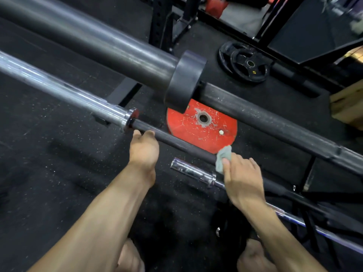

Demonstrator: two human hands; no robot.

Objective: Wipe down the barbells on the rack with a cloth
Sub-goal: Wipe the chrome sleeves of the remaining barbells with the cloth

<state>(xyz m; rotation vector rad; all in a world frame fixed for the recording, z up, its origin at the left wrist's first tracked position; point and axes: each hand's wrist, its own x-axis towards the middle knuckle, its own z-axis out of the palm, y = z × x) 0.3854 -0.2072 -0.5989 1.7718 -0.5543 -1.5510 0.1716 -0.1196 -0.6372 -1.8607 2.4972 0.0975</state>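
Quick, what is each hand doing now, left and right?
Left hand: grips the dark shaft of the middle barbell.
Right hand: holds the grey cloth against that same shaft.

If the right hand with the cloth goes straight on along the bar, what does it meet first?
Probably the left hand, which grips the same dark barbell shaft ahead of the right hand and its cloth.

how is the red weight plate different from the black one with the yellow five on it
The red plate is a solid, scuffed disc with only a centre hole; the black plate has grip cutouts and looks cleaner. The red plate lies partly hidden under the barbells; the black plate rests on another black plate, uncovered. Both lie flat on the floor.
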